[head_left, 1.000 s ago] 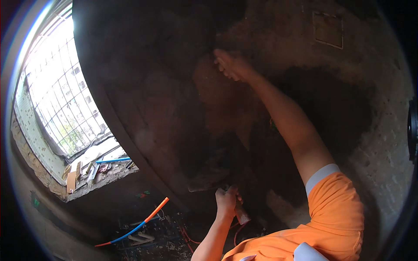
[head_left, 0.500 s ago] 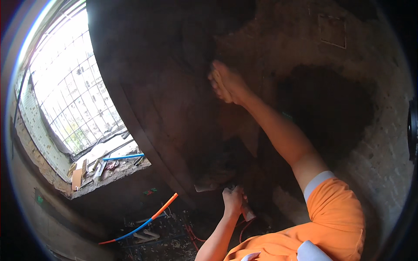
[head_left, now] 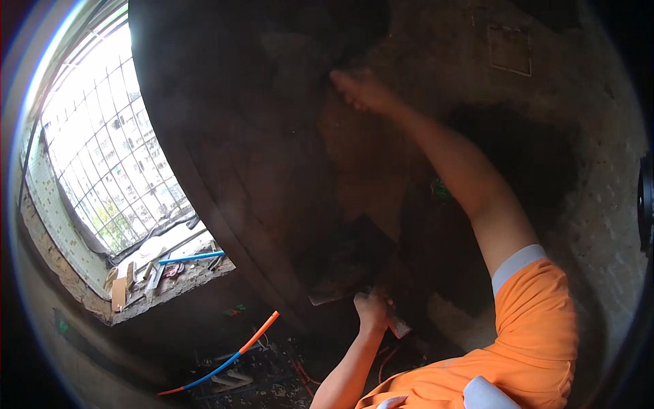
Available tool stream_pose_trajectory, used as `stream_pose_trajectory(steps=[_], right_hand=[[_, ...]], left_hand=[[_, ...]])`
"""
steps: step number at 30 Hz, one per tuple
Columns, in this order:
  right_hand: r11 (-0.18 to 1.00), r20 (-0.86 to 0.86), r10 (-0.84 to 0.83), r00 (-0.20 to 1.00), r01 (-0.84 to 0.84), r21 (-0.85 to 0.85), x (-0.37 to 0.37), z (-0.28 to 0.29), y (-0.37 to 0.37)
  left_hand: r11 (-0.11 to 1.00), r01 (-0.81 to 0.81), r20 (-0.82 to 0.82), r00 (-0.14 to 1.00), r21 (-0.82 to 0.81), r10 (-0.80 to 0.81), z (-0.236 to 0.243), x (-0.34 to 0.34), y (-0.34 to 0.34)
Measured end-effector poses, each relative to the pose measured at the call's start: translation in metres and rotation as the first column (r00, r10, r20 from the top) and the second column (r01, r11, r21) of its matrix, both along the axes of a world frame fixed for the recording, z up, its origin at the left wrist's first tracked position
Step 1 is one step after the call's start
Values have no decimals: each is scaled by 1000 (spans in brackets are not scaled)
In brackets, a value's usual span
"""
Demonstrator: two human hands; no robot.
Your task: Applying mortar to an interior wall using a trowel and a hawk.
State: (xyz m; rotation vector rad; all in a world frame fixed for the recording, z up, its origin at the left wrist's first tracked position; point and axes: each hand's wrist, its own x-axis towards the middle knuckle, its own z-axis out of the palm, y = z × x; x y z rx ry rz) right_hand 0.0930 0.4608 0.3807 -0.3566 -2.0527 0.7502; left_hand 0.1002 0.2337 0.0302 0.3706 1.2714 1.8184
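Note:
My right hand [head_left: 361, 92] is raised at the dark, smeared wall [head_left: 252, 116], fingers curled and slightly blurred; whatever it grips is too dim to make out. Lower down, near the middle, my left hand [head_left: 371, 310] is closed round the handle [head_left: 398, 326] of a tool with a flat, dark plate [head_left: 340, 279]. The plate's outline and anything on it are hard to see in the shadow. A darker patch [head_left: 531, 163] on the wall lies behind my right forearm.
A bright barred window [head_left: 95, 170] is at the left, its rough sill [head_left: 163, 286] cluttered with strips and offcuts. An orange-and-blue pipe [head_left: 259, 332] angles up at the lower left beside red hoses [head_left: 303, 371]. A square outline [head_left: 509, 51] marks the upper right wall.
My right hand dropped a little half a second ago and is now higher again, near where it was at first. My left hand has shifted slightly right with the tool still in it.

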Motion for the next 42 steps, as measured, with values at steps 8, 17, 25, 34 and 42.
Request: stream_pose_trajectory(steps=[8, 17, 25, 34, 42], right_hand=[[876, -436, 55, 898, -253, -411, 6, -57, 27], [579, -418, 297, 859, -510, -636, -71, -160, -58], [890, -60, 310, 949, -311, -333, -73, -143, -53], [939, -148, -83, 986, 27, -344, 9, -94, -8], [923, -89, -378, 921, 383, 43, 58, -190, -35]], left_hand=[[998, 46, 56, 997, -39, -44, 12, 2, -1], [999, 3, 85, 996, -49, 1, -2, -1, 7], [997, 2, 26, 1000, -71, 0, 0, -5, 1], [999, -2, 17, 1000, -52, 3, -10, -2, 0], [996, 36, -14, 999, -84, -38, -2, 1, -32]])
